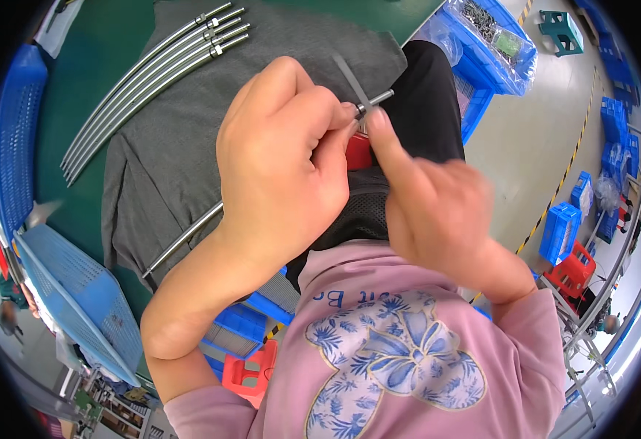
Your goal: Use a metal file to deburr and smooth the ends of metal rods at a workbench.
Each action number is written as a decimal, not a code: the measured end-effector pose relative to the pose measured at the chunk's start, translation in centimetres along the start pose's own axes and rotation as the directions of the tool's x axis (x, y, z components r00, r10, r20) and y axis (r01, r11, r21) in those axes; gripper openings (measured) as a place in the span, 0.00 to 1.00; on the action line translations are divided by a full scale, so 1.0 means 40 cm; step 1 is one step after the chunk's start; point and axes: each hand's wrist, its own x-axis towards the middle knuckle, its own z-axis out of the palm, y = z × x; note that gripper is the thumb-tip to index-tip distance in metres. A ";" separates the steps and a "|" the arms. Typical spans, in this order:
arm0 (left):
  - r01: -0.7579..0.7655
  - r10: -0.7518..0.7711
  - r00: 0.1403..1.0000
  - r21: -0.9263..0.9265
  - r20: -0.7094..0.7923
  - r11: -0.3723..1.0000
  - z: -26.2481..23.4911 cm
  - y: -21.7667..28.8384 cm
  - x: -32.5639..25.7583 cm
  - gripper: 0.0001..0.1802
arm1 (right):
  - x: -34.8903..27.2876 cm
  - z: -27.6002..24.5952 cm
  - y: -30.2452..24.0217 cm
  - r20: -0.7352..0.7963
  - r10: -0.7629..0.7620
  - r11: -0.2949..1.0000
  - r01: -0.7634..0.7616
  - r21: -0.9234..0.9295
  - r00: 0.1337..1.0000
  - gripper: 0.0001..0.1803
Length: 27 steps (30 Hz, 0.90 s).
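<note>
Rod [185, 240] is being gripped by L hand [284, 146], w/ R hand [437, 201], index extended, grip unclear, touching grey strip [350, 78] across it, poss. risking scratches if strip's slipping.

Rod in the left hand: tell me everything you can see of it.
The rod is slim, shiny and grey, apparently metal. It slants from lower left to upper right, its lower stretch above or on the grey cloth. The left hand closes around it, hiding its middle. Past the fingertips show a darker band and the bare tip. There a blurred flat strip crosses it beside the right hand; contact is unclear.
</note>
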 end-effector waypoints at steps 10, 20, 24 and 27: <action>-0.005 0.005 1.000 -0.007 -0.021 1.000 0.001 -0.010 -0.009 0.08 | 0.007 0.012 0.012 -0.063 -0.036 0.998 0.039 0.040 0.997 0.36; 0.014 -0.014 1.000 -0.032 -0.002 0.999 0.002 -0.011 -0.008 0.08 | -0.051 -0.024 0.003 0.088 0.065 0.993 -0.073 0.090 0.994 0.33; 0.000 0.000 1.000 0.009 0.005 1.000 -0.003 0.001 -0.001 0.08 | -0.004 0.011 0.013 -0.095 -0.008 0.997 0.016 0.077 0.995 0.36; -0.011 0.011 1.000 0.001 -0.003 1.000 -0.005 -0.010 -0.006 0.08 | -0.014 0.002 -0.002 -0.035 0.040 0.994 -0.036 0.101 0.999 0.36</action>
